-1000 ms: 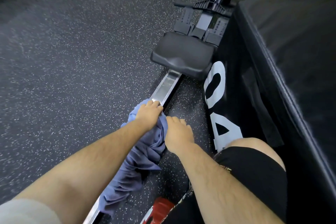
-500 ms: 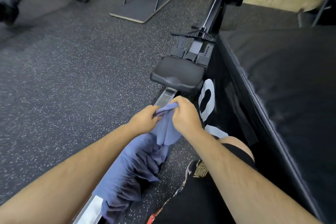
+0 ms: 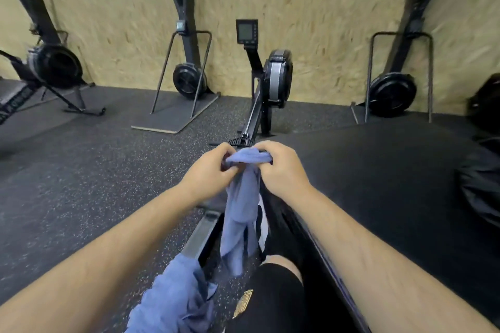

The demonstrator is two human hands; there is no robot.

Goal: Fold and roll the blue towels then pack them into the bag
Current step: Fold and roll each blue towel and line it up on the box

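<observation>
A blue towel (image 3: 240,213) hangs in the air from both my hands, its top edge bunched between them. My left hand (image 3: 209,170) pinches the left end of that edge and my right hand (image 3: 281,167) grips the right end, the two hands close together at chest height. The cloth drops down in a narrow twist towards my knee. More blue towel cloth (image 3: 173,300) lies crumpled at the bottom, over the rowing machine's rail (image 3: 201,235). A dark bag (image 3: 484,189) sits at the far right on the black box.
A rowing machine (image 3: 273,81) with its monitor stands straight ahead against a chipboard wall. Other black exercise machines (image 3: 189,81) line that wall. A large black padded box (image 3: 378,170) fills the right side. The floor is dark speckled rubber (image 3: 81,184).
Both hands lifted the towel off the rail from floor level up to chest height. The view tilted up from the floor to the wall and machines.
</observation>
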